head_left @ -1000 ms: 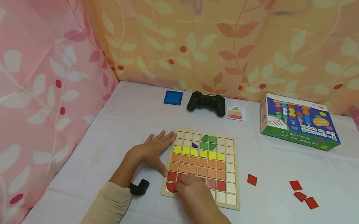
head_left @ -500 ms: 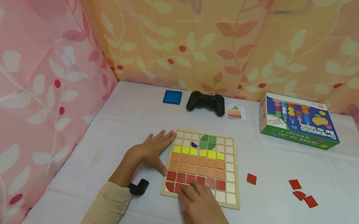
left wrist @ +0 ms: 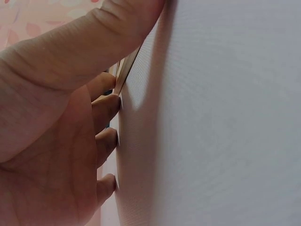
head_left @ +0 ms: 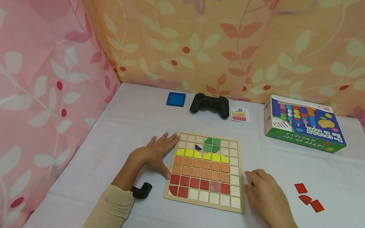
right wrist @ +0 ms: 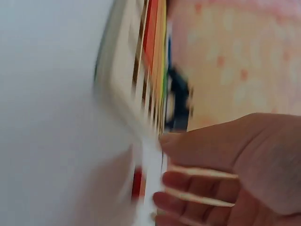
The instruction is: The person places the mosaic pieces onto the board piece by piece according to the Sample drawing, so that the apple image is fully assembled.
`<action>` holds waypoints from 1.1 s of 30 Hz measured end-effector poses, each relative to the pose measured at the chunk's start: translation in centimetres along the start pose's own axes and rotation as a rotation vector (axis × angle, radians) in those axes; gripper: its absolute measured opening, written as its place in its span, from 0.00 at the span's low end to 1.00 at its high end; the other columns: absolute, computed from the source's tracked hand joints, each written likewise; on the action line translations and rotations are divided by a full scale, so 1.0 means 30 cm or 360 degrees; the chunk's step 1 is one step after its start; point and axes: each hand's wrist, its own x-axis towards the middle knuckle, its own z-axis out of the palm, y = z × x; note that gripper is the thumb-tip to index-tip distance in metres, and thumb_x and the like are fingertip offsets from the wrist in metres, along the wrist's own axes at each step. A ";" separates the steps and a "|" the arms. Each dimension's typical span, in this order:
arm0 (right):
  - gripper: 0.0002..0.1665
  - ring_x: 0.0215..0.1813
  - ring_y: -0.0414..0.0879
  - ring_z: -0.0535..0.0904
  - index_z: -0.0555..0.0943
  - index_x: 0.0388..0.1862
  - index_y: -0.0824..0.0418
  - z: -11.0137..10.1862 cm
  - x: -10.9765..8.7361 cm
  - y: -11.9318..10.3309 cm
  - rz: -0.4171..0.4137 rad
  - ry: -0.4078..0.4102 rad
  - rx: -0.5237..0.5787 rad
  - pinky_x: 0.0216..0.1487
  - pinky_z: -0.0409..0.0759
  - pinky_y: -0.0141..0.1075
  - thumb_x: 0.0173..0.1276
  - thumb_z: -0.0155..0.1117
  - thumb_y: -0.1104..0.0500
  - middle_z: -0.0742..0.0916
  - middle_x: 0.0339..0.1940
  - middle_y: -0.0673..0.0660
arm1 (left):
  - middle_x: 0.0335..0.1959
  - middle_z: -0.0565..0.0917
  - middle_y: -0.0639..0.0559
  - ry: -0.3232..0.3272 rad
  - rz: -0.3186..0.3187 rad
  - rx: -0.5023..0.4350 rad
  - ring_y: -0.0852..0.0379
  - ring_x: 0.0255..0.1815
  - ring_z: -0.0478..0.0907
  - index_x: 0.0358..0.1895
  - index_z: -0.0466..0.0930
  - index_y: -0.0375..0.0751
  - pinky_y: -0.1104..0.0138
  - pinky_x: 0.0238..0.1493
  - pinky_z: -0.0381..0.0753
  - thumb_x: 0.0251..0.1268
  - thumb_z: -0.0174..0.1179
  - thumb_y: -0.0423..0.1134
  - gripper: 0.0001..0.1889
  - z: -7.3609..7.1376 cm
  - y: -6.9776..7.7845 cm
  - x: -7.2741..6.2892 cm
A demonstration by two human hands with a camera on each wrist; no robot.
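Observation:
A wooden grid board (head_left: 204,204) lies on the white table, with green, yellow, orange and red tiles in its cells. The bottom row has a red quarter-round tile (head_left: 173,190) and a red square tile (head_left: 183,191) at its left end. My left hand (head_left: 154,156) rests with fingers spread and thumb out along the board's left edge. Just beyond the board's right edge is my right hand (head_left: 267,196), fingers loosely bent and holding nothing. A loose red tile (right wrist: 137,182) shows below its fingers in the right wrist view; the hand hides it in the head view.
Several red pieces lie farther right, among them a red square (head_left: 317,206). Along the back are a blue square case (head_left: 175,99), a black game controller (head_left: 210,104), a pattern card (head_left: 240,115) and a bead-set box (head_left: 305,124). Patterned cloth walls stand behind and left.
My right hand has let go of the red square tile in the bottom row and moved right, off the board, over the nearest loose red tile. My left hand has stayed put.

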 end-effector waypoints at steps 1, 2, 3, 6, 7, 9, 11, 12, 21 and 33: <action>0.22 0.44 0.58 0.80 0.86 0.49 0.69 -0.009 0.002 0.033 0.0086 -0.0030 -0.0009 0.46 0.82 0.55 0.54 0.78 0.66 0.84 0.43 0.62 | 0.83 0.42 0.56 0.0001 -0.0003 -0.0001 0.50 0.82 0.30 0.83 0.42 0.55 0.45 0.76 0.30 0.32 0.82 0.61 0.72 0.000 0.001 0.000; 0.22 0.42 0.59 0.80 0.85 0.48 0.69 -0.015 0.002 0.061 0.0155 -0.0061 -0.0018 0.45 0.82 0.56 0.54 0.79 0.66 0.84 0.42 0.63 | 0.83 0.42 0.56 0.0002 -0.0003 -0.0002 0.50 0.82 0.30 0.83 0.42 0.55 0.45 0.76 0.30 0.32 0.82 0.61 0.72 -0.001 0.002 0.000; 0.22 0.42 0.59 0.80 0.85 0.48 0.70 -0.019 0.002 0.085 0.0216 -0.0091 -0.0022 0.44 0.82 0.56 0.54 0.79 0.65 0.84 0.41 0.63 | 0.83 0.42 0.55 0.0001 -0.0002 -0.0005 0.50 0.82 0.30 0.83 0.42 0.55 0.45 0.76 0.30 0.32 0.82 0.61 0.72 -0.002 0.002 0.000; 0.18 0.39 0.58 0.80 0.86 0.45 0.69 -0.018 -0.001 0.127 0.0269 -0.0111 -0.0014 0.42 0.82 0.55 0.55 0.79 0.64 0.84 0.38 0.61 | 0.83 0.42 0.55 -0.0001 -0.0004 -0.0003 0.50 0.82 0.30 0.83 0.42 0.55 0.45 0.76 0.30 0.32 0.82 0.61 0.72 -0.003 0.003 -0.002; 0.18 0.39 0.56 0.80 0.86 0.44 0.69 -0.017 -0.002 0.133 0.0270 -0.0102 -0.0004 0.41 0.82 0.54 0.55 0.79 0.64 0.84 0.37 0.60 | 0.83 0.42 0.56 -0.0004 -0.0009 -0.0001 0.50 0.82 0.30 0.83 0.42 0.55 0.46 0.76 0.31 0.32 0.82 0.61 0.72 -0.003 0.003 -0.003; 0.18 0.38 0.56 0.80 0.87 0.43 0.69 -0.015 -0.004 0.136 0.0263 -0.0099 -0.0002 0.41 0.82 0.54 0.55 0.79 0.63 0.84 0.36 0.59 | 0.83 0.42 0.56 -0.0005 -0.0010 0.0000 0.50 0.82 0.30 0.83 0.42 0.55 0.46 0.76 0.31 0.32 0.82 0.61 0.72 -0.003 0.003 -0.005; 0.18 0.39 0.56 0.80 0.87 0.43 0.69 -0.013 -0.004 0.132 0.0255 -0.0094 -0.0003 0.41 0.82 0.54 0.55 0.79 0.63 0.84 0.36 0.58 | 0.83 0.42 0.56 -0.0009 -0.0008 -0.0002 0.50 0.82 0.30 0.83 0.42 0.55 0.46 0.76 0.31 0.33 0.82 0.61 0.72 -0.004 0.004 -0.006; 0.18 0.39 0.56 0.80 0.87 0.43 0.69 -0.013 -0.003 0.129 0.0259 -0.0100 0.0003 0.42 0.82 0.54 0.55 0.80 0.62 0.85 0.36 0.58 | 0.83 0.42 0.56 -0.0009 -0.0008 -0.0003 0.50 0.82 0.30 0.83 0.42 0.55 0.46 0.76 0.31 0.33 0.82 0.61 0.72 -0.004 0.005 -0.006; 0.16 0.37 0.49 0.78 0.88 0.42 0.65 -0.002 0.010 0.041 0.0180 -0.0101 0.0088 0.40 0.81 0.48 0.56 0.79 0.58 0.85 0.36 0.53 | 0.83 0.42 0.56 -0.0005 0.0012 0.0004 0.50 0.82 0.30 0.83 0.42 0.55 0.46 0.76 0.31 0.32 0.82 0.62 0.72 -0.002 0.003 0.001; 0.09 0.30 0.38 0.69 0.85 0.27 0.56 0.096 0.041 -0.221 -0.0534 -0.0012 0.0066 0.28 0.74 0.30 0.53 0.79 0.60 0.75 0.25 0.42 | 0.83 0.42 0.55 -0.0017 -0.0003 0.0004 0.49 0.82 0.30 0.83 0.42 0.55 0.46 0.76 0.30 0.32 0.82 0.61 0.72 -0.002 0.004 0.000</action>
